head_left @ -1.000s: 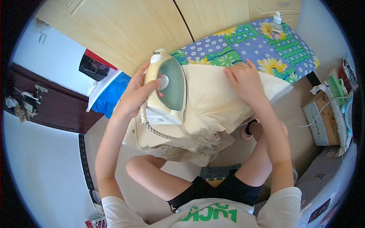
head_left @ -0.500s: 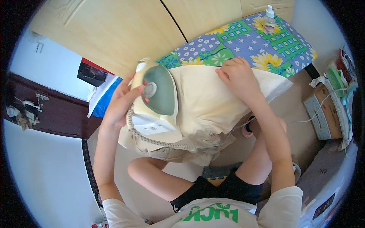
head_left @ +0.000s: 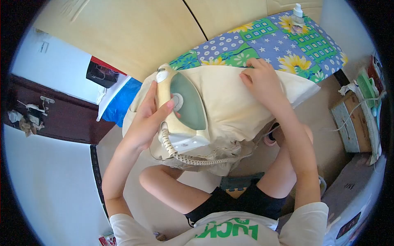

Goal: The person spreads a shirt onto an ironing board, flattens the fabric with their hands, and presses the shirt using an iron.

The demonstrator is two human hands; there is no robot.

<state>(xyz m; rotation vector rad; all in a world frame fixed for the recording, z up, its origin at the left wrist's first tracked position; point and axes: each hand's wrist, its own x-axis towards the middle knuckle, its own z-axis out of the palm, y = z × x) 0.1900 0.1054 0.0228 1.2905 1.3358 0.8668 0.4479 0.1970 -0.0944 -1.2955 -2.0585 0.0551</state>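
Observation:
My left hand (head_left: 148, 115) is wrapped round the handle of a cream and green steam iron (head_left: 189, 104), thumb on the near side. The iron rests on a cream garment (head_left: 230, 104) spread over the ironing board, its tip pointing away from me and its cord trailing from the heel. At the garment's far edge, my right hand (head_left: 262, 80) lies on the cloth with the fingers curled; whether they pinch the fabric cannot be made out.
A patterned ironing board (head_left: 266, 45) runs along the wooden cabinet doors (head_left: 123, 33), with a clear pump bottle (head_left: 298, 18) on its far end. To the right stands a wooden box (head_left: 352, 119) with items piled on it. The iron's cord (head_left: 213, 161) crosses the front of the garment.
My left hand has moved the iron to the right across the garment, and the iron has turned slightly. My right hand stays at the far edge of the cloth.

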